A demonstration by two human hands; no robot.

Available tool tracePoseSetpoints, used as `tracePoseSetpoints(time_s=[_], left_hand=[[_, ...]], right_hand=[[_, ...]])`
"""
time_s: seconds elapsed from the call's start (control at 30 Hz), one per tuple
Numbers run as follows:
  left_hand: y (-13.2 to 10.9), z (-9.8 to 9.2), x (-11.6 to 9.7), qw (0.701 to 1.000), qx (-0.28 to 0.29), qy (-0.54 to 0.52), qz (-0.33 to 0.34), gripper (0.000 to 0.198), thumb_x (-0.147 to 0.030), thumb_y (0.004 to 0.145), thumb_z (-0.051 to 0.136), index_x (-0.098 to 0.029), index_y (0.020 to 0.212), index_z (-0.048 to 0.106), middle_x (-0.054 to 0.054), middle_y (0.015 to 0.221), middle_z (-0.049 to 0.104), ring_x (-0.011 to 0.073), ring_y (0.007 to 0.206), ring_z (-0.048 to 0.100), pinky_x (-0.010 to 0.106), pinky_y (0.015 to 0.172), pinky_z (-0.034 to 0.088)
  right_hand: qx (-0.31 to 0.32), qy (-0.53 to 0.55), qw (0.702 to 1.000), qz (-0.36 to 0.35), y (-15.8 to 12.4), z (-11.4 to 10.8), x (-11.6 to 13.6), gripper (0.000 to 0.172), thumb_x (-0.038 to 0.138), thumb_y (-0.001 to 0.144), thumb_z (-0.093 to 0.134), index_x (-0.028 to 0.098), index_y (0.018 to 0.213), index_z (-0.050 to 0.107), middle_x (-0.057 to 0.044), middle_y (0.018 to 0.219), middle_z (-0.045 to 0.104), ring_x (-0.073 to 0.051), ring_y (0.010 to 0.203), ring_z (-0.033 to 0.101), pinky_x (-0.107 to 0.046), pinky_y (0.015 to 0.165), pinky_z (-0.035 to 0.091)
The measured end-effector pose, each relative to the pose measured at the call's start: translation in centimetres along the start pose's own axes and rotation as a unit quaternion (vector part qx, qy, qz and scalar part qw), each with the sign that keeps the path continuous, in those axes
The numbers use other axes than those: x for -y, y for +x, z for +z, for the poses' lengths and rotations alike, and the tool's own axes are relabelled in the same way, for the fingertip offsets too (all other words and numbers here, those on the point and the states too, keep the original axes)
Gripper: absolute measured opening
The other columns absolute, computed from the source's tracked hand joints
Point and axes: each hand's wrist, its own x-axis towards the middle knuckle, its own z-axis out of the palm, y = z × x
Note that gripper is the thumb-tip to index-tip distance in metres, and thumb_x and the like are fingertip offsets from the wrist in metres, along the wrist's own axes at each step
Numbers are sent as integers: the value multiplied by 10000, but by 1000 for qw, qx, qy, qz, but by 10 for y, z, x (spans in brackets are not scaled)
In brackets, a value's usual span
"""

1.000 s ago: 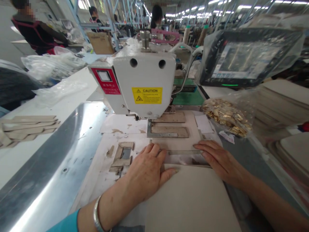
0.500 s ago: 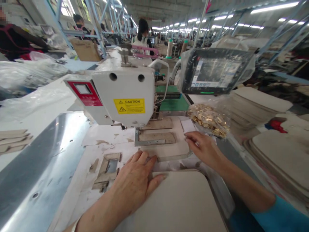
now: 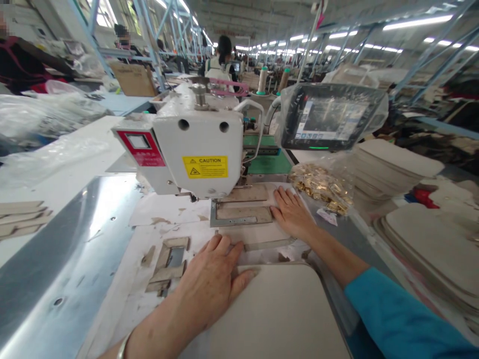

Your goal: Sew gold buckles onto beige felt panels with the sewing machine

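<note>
Right hand has just gone from the beige panel's right edge to flat on top of it, fingers extended, slightly spread, gripping nothing; forearm reaches in diagonally. Panel lies under the metal clamp frame, by the sewing machine head. Left hand hasn't budged: at the panel's near-left edge, fingers bent and close, thumb splayed over the nearer panel stack, no pinch visible. Reads to me as panel now steadied from both sides, edge handling done. Can't tell pressing force.
</note>
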Motion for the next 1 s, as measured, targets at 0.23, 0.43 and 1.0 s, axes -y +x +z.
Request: tracePoseSetpoints(time_s=[0.23, 0.43, 1.0], left_hand=[[0, 0, -4, 1000, 20, 5, -14, 427, -503, 960, 443, -184, 1190, 610, 118, 1106, 568, 317, 1089, 508, 522, 955, 472], [1, -3, -6, 999, 25, 14, -15, 434, -503, 963, 434, -184, 1201, 606, 117, 1089, 569, 318, 1083, 519, 516, 947, 479], [0, 15, 6, 999, -31, -20, -10, 419, -510, 930, 444, -227, 1160, 648, 101, 1108, 607, 312, 1090, 540, 502, 937, 492]], right_hand=[[16, 7, 999, -36, 1, -2, -5, 634, 437, 1002, 213, 93, 1521, 333, -78, 1609, 221, -326, 1478, 174, -554, 1179, 170], [11, 8, 999, -41, 0, -7, -3, 619, 416, 1004, 228, 101, 1528, 327, -68, 1600, 249, -335, 1466, 212, -564, 1179, 170], [-20, 185, 959, -211, -119, -26, -34, 449, 271, 1010, 385, 178, 1437, 488, -75, 1480, 479, -215, 1415, 365, -446, 1181, 294]])
